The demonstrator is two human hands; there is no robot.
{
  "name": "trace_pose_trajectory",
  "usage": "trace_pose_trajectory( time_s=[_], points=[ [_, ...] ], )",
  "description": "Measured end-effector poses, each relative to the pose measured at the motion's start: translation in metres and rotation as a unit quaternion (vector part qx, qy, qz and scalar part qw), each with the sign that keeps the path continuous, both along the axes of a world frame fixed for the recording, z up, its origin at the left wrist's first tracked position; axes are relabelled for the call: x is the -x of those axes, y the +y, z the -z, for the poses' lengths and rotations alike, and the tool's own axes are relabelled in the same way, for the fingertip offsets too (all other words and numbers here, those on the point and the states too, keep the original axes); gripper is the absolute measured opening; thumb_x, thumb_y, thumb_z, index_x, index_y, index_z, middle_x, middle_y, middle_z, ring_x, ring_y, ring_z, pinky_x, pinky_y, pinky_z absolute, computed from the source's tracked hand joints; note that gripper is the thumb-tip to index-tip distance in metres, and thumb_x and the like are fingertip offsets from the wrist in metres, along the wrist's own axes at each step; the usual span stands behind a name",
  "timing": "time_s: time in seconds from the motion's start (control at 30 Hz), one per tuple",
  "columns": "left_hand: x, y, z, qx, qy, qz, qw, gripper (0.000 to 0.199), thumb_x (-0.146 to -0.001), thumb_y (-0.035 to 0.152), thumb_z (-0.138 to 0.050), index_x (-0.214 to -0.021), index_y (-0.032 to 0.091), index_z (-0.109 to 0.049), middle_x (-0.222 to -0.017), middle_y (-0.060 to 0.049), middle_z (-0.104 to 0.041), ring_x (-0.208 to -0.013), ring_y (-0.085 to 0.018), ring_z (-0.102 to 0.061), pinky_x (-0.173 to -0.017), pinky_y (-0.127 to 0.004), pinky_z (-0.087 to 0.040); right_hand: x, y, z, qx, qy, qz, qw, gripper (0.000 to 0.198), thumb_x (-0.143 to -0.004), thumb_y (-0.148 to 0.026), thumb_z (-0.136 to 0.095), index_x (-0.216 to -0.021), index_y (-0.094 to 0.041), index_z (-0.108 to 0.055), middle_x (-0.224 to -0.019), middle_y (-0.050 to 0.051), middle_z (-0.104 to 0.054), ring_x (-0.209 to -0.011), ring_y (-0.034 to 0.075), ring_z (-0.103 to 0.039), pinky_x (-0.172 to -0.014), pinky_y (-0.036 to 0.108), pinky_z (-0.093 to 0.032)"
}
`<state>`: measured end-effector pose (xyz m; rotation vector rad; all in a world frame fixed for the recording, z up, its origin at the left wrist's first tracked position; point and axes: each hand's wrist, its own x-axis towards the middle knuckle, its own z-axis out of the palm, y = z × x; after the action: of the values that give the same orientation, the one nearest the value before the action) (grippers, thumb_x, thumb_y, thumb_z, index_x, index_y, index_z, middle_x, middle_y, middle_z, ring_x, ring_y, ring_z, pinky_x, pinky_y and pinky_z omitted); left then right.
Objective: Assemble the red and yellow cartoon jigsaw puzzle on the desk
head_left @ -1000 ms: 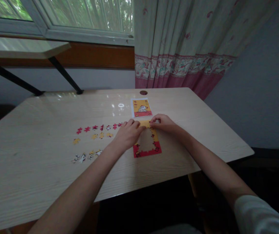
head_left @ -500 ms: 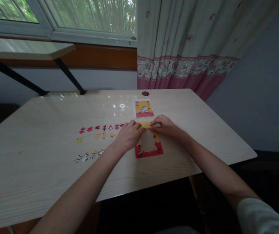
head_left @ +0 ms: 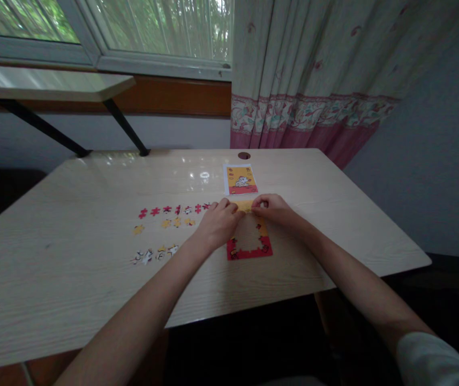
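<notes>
A jigsaw puzzle [head_left: 250,254] lies on the desk, with a yellow upper part, a red lower border and a bare opening in its middle. My left hand [head_left: 222,220] covers its upper left side, fingers bent and closed at the yellow strip [head_left: 242,205]. At the upper right of the strip, my right hand [head_left: 272,208] has its thumb and fingers pinched together on the puzzle. Any small piece under the fingertips is hidden. Just beyond lies a reference picture [head_left: 242,180] of a white animal on yellow and red.
Left of my hands are loose pieces in rows: red pieces [head_left: 155,212], yellow pieces [head_left: 166,223] and white pieces [head_left: 146,257]. A raised shelf [head_left: 64,86] on black legs stands at the back left. Behind the desk [head_left: 92,284] hangs a curtain [head_left: 293,80] beside a window.
The whole view has shifted slightly, so everything sits a little further right. My right fingers have drawn slightly closer together at the yellow strip; my left hand keeps its place on the puzzle.
</notes>
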<state>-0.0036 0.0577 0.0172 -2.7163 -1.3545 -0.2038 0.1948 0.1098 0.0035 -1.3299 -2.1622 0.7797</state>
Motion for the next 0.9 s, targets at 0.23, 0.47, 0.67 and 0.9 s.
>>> trace_pose_trajectory(
  time_s=[0.23,0.47,0.67,0.9],
  points=[
    [0.002,0.004,0.002,0.03,-0.084,-0.004,0.996,0.023,-0.086,0.018,-0.049,-0.101,0.022,-0.066,-0.1,-0.008,-0.065,-0.096,-0.026,-0.05,-0.078,-0.038,-0.041,0.003,-0.002,-0.003,0.001,0.043,0.012,0.999,0.009,-0.07,-0.024,-0.063,-0.07,-0.016,-0.068,-0.062,-0.002,-0.06,-0.057,0.009,-0.045,-0.054,0.022,-0.034],
    [0.005,0.016,-0.008,0.194,-0.476,-0.096,0.852,0.016,-0.079,0.024,-0.06,-0.091,0.015,-0.065,-0.084,-0.006,-0.068,-0.076,-0.016,-0.06,-0.074,-0.033,-0.048,0.006,-0.003,-0.007,0.022,0.243,-0.015,0.97,0.029,-0.067,-0.045,-0.069,-0.073,-0.017,-0.063,-0.068,0.001,-0.062,-0.059,0.01,-0.051,-0.056,0.024,-0.04],
    [-0.003,0.018,-0.018,0.277,-0.566,-0.08,0.773,0.01,-0.07,0.022,-0.065,-0.077,0.015,-0.063,-0.072,-0.003,-0.065,-0.064,-0.012,-0.058,-0.062,-0.026,-0.047,0.012,-0.009,-0.008,0.002,0.269,-0.021,0.963,0.037,-0.065,-0.053,-0.07,-0.074,-0.017,-0.063,-0.071,0.002,-0.064,-0.064,0.012,-0.057,-0.06,0.026,-0.045],
    [0.045,0.009,-0.046,0.248,-0.519,-0.158,0.803,0.009,-0.064,0.02,-0.062,-0.071,0.015,-0.061,-0.068,-0.002,-0.065,-0.062,-0.012,-0.057,-0.059,-0.025,-0.044,-0.002,-0.002,-0.004,-0.068,0.203,-0.001,0.977,0.026,-0.074,-0.045,-0.065,-0.076,-0.018,-0.067,-0.075,0.003,-0.066,-0.068,0.014,-0.057,-0.065,0.028,-0.045]
  ],
)
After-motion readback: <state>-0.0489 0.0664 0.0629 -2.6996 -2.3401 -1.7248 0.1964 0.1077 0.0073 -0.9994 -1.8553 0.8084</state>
